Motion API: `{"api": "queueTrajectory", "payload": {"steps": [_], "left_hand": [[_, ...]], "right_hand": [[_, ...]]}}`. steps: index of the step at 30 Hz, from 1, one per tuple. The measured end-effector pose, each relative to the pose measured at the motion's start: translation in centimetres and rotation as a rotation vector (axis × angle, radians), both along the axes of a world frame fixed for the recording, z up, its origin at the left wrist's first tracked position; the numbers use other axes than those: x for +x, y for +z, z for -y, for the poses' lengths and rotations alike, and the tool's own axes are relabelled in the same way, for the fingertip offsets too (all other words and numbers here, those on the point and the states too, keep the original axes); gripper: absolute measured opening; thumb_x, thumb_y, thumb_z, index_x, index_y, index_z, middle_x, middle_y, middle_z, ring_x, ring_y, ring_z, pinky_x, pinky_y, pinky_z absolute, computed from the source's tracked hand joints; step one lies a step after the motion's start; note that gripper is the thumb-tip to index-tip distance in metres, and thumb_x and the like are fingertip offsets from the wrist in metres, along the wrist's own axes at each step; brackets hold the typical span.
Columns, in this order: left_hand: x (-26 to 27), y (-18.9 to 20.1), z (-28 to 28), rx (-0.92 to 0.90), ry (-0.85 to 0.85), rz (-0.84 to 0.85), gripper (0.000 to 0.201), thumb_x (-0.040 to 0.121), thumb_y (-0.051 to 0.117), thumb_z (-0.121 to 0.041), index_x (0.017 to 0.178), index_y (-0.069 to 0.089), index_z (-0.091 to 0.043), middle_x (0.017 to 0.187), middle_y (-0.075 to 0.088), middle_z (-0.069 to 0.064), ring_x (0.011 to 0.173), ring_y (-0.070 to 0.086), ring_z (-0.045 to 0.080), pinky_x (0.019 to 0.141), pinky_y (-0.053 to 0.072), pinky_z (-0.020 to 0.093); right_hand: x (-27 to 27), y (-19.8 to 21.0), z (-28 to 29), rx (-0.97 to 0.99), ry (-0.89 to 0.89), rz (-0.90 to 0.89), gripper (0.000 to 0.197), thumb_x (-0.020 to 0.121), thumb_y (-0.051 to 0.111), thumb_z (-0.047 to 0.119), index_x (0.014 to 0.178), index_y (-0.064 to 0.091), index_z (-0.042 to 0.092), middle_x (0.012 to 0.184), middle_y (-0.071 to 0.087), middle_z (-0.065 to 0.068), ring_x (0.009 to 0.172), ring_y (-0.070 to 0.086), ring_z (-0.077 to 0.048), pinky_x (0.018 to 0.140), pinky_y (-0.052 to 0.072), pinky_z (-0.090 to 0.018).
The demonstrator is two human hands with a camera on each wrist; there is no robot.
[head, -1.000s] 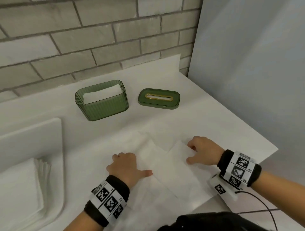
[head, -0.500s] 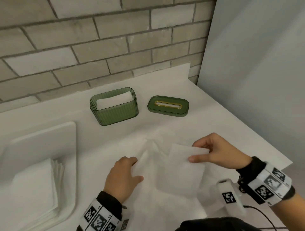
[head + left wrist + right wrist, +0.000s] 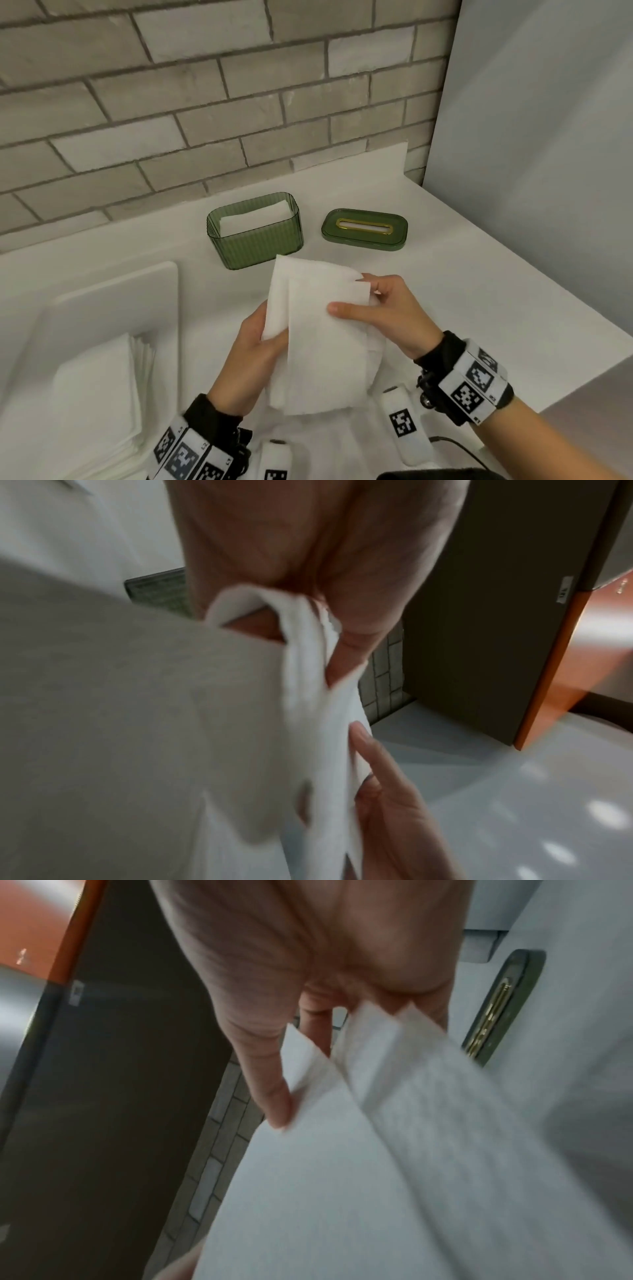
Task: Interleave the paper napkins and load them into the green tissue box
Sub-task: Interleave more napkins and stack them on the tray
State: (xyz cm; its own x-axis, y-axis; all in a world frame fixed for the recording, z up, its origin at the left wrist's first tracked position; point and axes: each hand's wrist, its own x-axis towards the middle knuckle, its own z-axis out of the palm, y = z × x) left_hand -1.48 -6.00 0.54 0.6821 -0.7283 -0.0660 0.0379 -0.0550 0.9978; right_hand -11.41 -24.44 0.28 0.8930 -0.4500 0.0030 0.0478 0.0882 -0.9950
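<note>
Both hands hold a white folded napkin bundle point(image 3: 318, 329) lifted above the white counter point(image 3: 479, 291). My left hand point(image 3: 253, 346) grips its left edge, thumb on top. My right hand point(image 3: 387, 308) pinches the right edge, thumb lying across the top sheet. The wrist views show the napkin bundle point(image 3: 308, 696) bunched under the left fingers and the napkin bundle point(image 3: 377, 1123) pinched in layers by the right. The open green tissue box point(image 3: 255, 236) stands behind the hands with white napkins inside. Its green lid point(image 3: 364, 230) with a gold slot lies to its right.
A white tray point(image 3: 113, 301) at the left holds a stack of white napkins point(image 3: 99, 387). A brick wall rises behind the counter and a grey panel closes the right side. The counter's edge runs diagonally at the lower right.
The napkins lay flat on the counter under both hands a second ago. Both hands have since gathered and lifted them together toward the box.
</note>
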Motion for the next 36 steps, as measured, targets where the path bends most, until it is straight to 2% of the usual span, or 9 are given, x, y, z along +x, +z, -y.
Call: {"api": "queueTrajectory", "payload": {"steps": [2,5,10,15,18,22,28,31,36], "left_hand": [[-0.1,-0.1,0.1,0.003,0.021,-0.066,0.030,0.097,0.057,-0.037,0.123,0.065,-0.025,0.119,0.073,-0.001,0.109,0.070,0.017,0.086,0.057,0.033],[-0.3,0.1,0.3,0.004,0.025,-0.207,0.057,0.093,0.029,-0.057,0.121,0.066,-0.023,0.115,0.075,-0.001,0.108,0.071,0.015,0.092,0.054,0.038],[-0.2,-0.6,0.3,-0.026,0.124,-0.108,0.032,0.087,0.073,-0.020,0.118,0.068,-0.013,0.111,0.076,0.006,0.102,0.073,0.024,0.080,0.061,0.033],[0.9,-1.4,-0.9,-0.137,0.234,-0.250,0.030,0.092,0.060,-0.013,0.122,0.065,-0.008,0.117,0.074,0.008,0.107,0.071,0.026,0.085,0.060,0.037],[1.4,-2.2,-1.5,-0.170,0.238,-0.310,0.032,0.092,0.058,-0.013,0.122,0.065,-0.006,0.119,0.072,0.012,0.107,0.070,0.028,0.082,0.061,0.034],[1.5,-3.0,-1.8,-0.171,0.257,-0.358,0.036,0.090,0.059,-0.014,0.124,0.065,-0.006,0.118,0.072,0.016,0.108,0.070,0.030,0.087,0.060,0.037],[1.3,-3.0,-1.7,-0.200,0.233,-0.447,0.037,0.090,0.062,-0.019,0.125,0.064,-0.006,0.122,0.071,0.014,0.114,0.067,0.031,0.095,0.056,0.045],[1.1,-3.2,-2.0,-0.201,0.207,-0.453,0.042,0.086,0.072,-0.013,0.126,0.063,-0.004,0.123,0.070,0.016,0.113,0.067,0.033,0.090,0.057,0.044],[1.2,-3.5,-2.3,-0.209,0.205,-0.477,0.039,0.082,0.068,-0.003,0.120,0.066,-0.002,0.118,0.072,0.017,0.106,0.070,0.031,0.079,0.061,0.036]], "right_hand": [[0.6,0.0,-0.2,-0.002,-0.065,-0.017,0.024,0.072,0.083,0.008,0.094,0.076,0.001,0.097,0.076,-0.007,0.090,0.073,-0.022,0.078,0.058,-0.035],[1.5,-0.3,-0.5,-0.031,-0.124,-0.040,0.026,0.069,0.086,0.013,0.093,0.077,0.005,0.094,0.077,-0.005,0.088,0.074,-0.022,0.083,0.059,-0.044],[3.1,0.2,-1.1,-0.064,-0.047,-0.030,0.034,0.068,0.087,0.015,0.098,0.073,0.011,0.098,0.075,-0.005,0.093,0.072,-0.023,0.085,0.058,-0.045],[3.3,0.7,0.9,0.144,0.049,-0.072,0.055,0.072,0.079,0.003,0.122,0.059,0.014,0.090,0.075,-0.016,0.084,0.072,-0.027,0.074,0.060,-0.033],[3.7,0.8,1.8,0.169,0.022,-0.059,0.045,0.073,0.076,-0.003,0.115,0.063,0.007,0.076,0.075,-0.012,0.073,0.071,-0.021,0.065,0.056,-0.026],[4.3,1.4,2.4,0.058,-0.026,-0.020,0.031,0.069,0.079,0.005,0.095,0.069,-0.006,0.083,0.072,-0.021,0.069,0.070,-0.019,0.065,0.057,-0.027],[5.0,1.5,0.9,-0.104,0.054,-0.001,0.018,0.077,0.078,0.009,0.085,0.067,-0.002,0.090,0.069,-0.029,0.071,0.061,-0.024,0.065,0.050,-0.030],[5.4,1.2,-0.1,-0.196,-0.009,0.059,0.017,0.077,0.080,0.010,0.083,0.068,-0.002,0.089,0.071,-0.017,0.079,0.062,-0.020,0.078,0.050,-0.032],[6.1,2.8,-0.4,-0.191,-0.106,0.176,0.012,0.078,0.077,0.008,0.082,0.068,0.003,0.081,0.069,-0.002,0.076,0.063,-0.012,0.072,0.053,-0.025]]}}
